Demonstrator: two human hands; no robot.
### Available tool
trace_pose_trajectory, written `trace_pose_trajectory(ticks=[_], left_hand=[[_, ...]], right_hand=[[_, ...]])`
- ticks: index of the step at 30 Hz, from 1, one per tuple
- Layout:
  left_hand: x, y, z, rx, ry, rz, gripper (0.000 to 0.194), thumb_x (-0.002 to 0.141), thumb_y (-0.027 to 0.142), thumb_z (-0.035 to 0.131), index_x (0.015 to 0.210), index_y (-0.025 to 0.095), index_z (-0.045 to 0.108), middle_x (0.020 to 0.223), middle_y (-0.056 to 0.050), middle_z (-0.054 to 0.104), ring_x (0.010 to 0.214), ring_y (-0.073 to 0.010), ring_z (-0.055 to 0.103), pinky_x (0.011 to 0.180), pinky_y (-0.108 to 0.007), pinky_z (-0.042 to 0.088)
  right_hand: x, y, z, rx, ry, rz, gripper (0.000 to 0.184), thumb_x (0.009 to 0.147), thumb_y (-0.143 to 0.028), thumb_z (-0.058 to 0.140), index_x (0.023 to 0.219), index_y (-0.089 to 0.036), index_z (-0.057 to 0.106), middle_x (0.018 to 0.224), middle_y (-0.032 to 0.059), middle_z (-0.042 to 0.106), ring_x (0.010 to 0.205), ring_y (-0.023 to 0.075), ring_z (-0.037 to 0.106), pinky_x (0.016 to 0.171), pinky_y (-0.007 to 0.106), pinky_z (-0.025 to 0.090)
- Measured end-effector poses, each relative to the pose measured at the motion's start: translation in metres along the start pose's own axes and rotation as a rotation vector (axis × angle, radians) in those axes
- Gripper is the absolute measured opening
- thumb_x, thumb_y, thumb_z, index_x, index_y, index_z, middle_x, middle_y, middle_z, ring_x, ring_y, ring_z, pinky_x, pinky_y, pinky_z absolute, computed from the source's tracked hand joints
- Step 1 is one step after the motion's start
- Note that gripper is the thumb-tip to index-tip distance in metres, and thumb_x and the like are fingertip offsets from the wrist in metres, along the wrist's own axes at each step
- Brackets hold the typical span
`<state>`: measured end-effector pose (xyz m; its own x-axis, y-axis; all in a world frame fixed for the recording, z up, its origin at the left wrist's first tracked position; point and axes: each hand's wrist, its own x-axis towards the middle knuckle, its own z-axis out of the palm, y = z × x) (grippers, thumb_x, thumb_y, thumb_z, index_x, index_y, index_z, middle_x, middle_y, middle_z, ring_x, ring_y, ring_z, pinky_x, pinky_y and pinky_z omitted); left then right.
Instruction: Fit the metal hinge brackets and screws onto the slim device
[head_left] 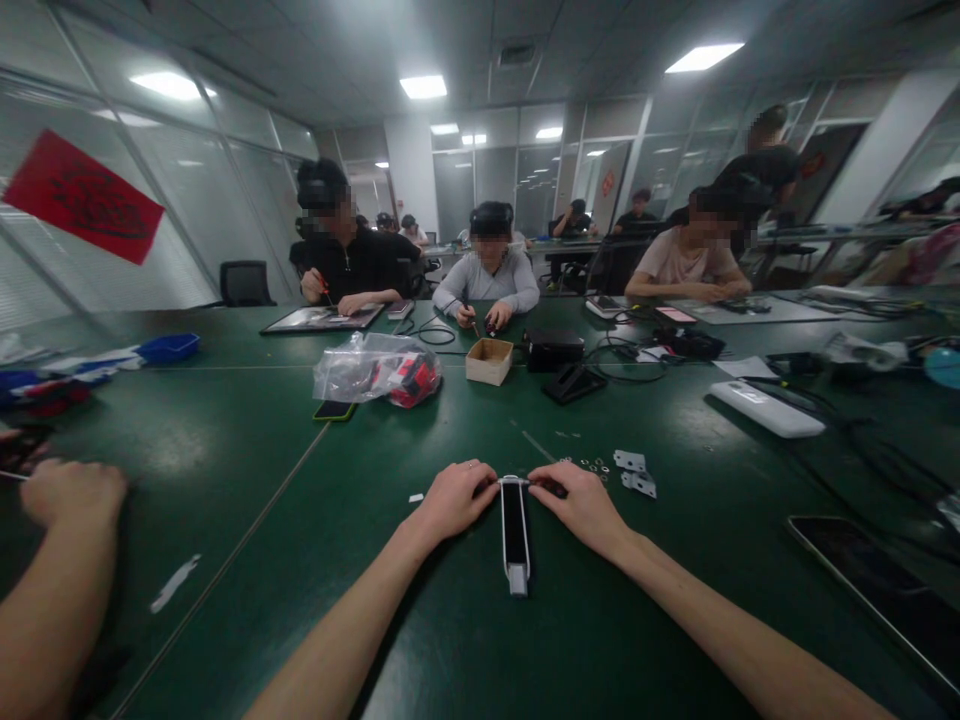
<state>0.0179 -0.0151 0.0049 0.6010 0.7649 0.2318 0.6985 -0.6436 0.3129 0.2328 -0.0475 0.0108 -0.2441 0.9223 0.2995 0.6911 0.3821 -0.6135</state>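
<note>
Two hands [456,497] [583,503] pinch the white-framed bar [515,525] at its far end; the red sheet [84,197] bears blurred writing [101,205].

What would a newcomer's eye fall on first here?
Probably the bright red sheet at the upper left. Next, the slim black-and-white device at lower centre, its far end between the left grip and the right grip. Beyond it, slightly left, lies a clear bag with red contents.
</note>
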Motion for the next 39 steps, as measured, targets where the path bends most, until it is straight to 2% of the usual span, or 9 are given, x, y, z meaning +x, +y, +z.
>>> trace_pose_trajectory(ticks=[7, 15, 39], left_hand=[[-0.0002, -0.0003, 0.0008, 0.001, 0.012, 0.012, 0.016, 0.090, 0.029, 0.046, 0.090, 0.020, 0.059, 0.084, -0.001, 0.061, 0.076, -0.0142, 0.057, 0.068, -0.024, 0.040], [-0.0004, -0.0004, 0.0003, -0.003, 0.001, -0.002, 0.018, 0.090, 0.030, 0.045, 0.091, 0.019, 0.059, 0.085, -0.002, 0.061, 0.077, -0.0146, 0.057, 0.068, -0.024, 0.041], [-0.0007, 0.0027, -0.0024, 0.001, -0.012, -0.016, 0.016, 0.090, 0.031, 0.047, 0.091, 0.019, 0.058, 0.082, -0.001, 0.061, 0.075, -0.0143, 0.056, 0.069, -0.025, 0.040]], right_hand=[[-0.0007, 0.0001, 0.0020, 0.013, 0.021, -0.002, 0.018, 0.080, -0.022, 0.058, 0.096, -0.019, 0.065, 0.086, 0.0035, 0.066, 0.077, 0.0171, 0.059, 0.069, 0.032, 0.049], [-0.0003, -0.0043, 0.0006, -0.002, 0.020, 0.007, 0.011, 0.079, -0.021, 0.056, 0.087, -0.019, 0.064, 0.083, 0.0029, 0.065, 0.076, 0.0164, 0.058, 0.068, 0.030, 0.048], [-0.0006, 0.0031, 0.0046, 0.014, 0.005, 0.030, 0.016, 0.082, -0.028, 0.053, 0.090, -0.020, 0.065, 0.084, 0.0030, 0.067, 0.076, 0.0165, 0.060, 0.068, 0.031, 0.049]])
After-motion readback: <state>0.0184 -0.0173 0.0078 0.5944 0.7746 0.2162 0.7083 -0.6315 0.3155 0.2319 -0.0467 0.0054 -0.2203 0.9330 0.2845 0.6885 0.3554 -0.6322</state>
